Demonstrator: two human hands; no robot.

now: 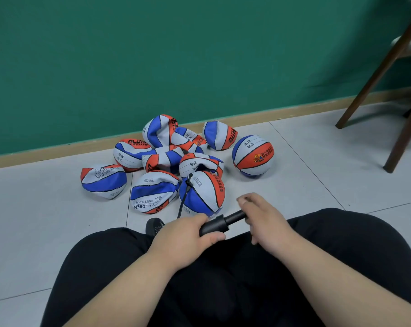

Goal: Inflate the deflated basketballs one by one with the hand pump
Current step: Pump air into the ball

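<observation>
A black hand pump (223, 223) lies across my lap, just above my knees. My left hand (185, 234) grips its thicker barrel end. My right hand (263, 218) holds the handle end, fingers curled round it. A thin black hose (184, 197) runs from the pump up to the valve of a partly filled red, white and blue basketball (203, 192) on the floor in front of me. Several deflated basketballs (152, 194) of the same colours lie heaped behind and left of it. One round, inflated basketball (252, 155) stands apart at the right.
A green wall (152, 55) with a tan baseboard runs behind the heap. Dark wooden chair legs (374, 79) stand at the right on the grey tiled floor (306, 166). My black shoe tip (155, 225) shows beside the pump.
</observation>
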